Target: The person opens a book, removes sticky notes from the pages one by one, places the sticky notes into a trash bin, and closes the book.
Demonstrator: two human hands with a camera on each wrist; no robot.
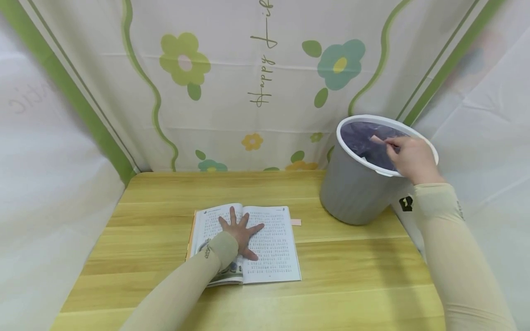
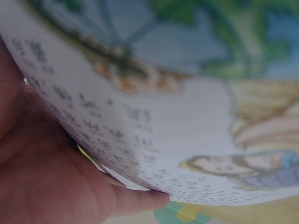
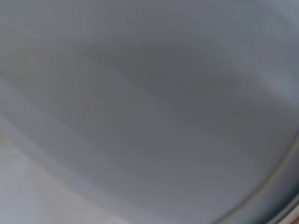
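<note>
An open book (image 1: 273, 248) lies on the wooden table, with print on both pages and a picture low on the left one. My left hand (image 1: 241, 234) rests across its middle, fingers spread. In the left wrist view, the palm (image 2: 51, 172) is beside a curving page (image 2: 140, 116). A pink paper tab (image 1: 296, 222) sticks out from the book's right edge. Over the mouth of a grey trash bin (image 1: 352, 193), my right hand (image 1: 414, 158) pinches a small pink paper strip (image 1: 377, 139). Blurred grey fills the right wrist view, where that hand's fingers are hidden.
The bin stands at the table's (image 1: 157, 193) back right corner, with a white rim (image 1: 347, 149) and a dark plastic liner (image 1: 358, 133). A white curtain (image 1: 232, 115) with printed flowers hangs behind the table and along both sides.
</note>
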